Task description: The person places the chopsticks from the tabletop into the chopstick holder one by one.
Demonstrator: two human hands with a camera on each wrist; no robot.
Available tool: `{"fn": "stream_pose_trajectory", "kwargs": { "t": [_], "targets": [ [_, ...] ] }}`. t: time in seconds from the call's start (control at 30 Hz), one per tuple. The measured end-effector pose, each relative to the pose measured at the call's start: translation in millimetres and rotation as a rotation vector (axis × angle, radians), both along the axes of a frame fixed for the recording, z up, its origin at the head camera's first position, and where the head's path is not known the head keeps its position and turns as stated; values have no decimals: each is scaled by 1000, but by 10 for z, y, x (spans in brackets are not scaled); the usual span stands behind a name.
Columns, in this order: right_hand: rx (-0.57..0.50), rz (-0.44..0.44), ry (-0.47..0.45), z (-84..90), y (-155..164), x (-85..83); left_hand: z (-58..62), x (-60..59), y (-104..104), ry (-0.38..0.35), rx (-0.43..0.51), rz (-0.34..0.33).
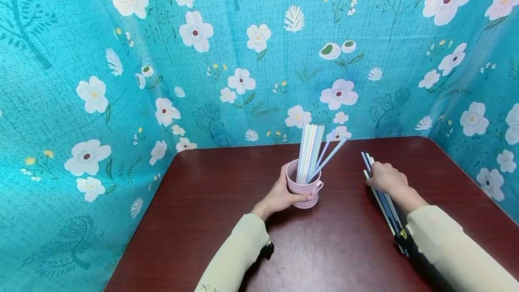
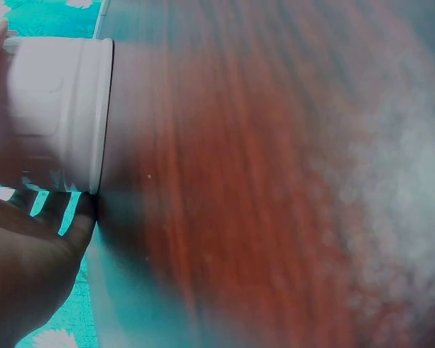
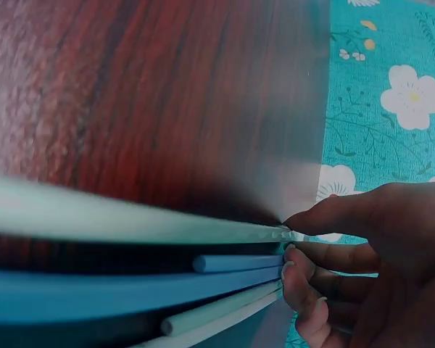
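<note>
Left hand (image 1: 284,195) wraps pink cup (image 1: 302,189) | right hand (image 1: 385,177) reaches forward, fingertips pinching one straw (image 3: 130,217) from table

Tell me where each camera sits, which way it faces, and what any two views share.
Head: worn on the head, looking forward and down at the table; both sleeved arms show, left hand gripping the pink cup, right hand on loose straws.
Left wrist: beside the palm, facing the cup.
Right wrist: behind the fingers, which pinch a straw.
Head and left wrist share the cup; head and right wrist share the straws.
</note>
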State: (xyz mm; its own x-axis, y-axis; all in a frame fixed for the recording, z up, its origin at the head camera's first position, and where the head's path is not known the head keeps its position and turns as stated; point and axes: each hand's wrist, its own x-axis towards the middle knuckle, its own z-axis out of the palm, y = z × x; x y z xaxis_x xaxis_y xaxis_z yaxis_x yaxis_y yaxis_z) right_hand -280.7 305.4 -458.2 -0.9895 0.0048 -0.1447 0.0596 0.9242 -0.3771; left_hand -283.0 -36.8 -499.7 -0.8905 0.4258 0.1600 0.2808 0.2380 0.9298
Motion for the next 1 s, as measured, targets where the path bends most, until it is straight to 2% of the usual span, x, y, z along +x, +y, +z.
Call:
{"fn": "stream_pose_trajectory", "kwargs": {
  "t": [0.23, 0.47, 0.77, 1.0],
  "targets": [
    [-17, 36, -28, -9, -95, -4, 3, 14, 3, -9, -14, 5],
    [4, 105, -16, 0, -194, -14, -3, -1, 12, -6, -4, 9],
    [-34, 152, -100, -18, -240, -42, -18, -1, 10, -5, -4, 3],
    [-62, 190, -81, -50, -245, -56, -7, 1, 9, -1, 5, 2]
  ]
}}
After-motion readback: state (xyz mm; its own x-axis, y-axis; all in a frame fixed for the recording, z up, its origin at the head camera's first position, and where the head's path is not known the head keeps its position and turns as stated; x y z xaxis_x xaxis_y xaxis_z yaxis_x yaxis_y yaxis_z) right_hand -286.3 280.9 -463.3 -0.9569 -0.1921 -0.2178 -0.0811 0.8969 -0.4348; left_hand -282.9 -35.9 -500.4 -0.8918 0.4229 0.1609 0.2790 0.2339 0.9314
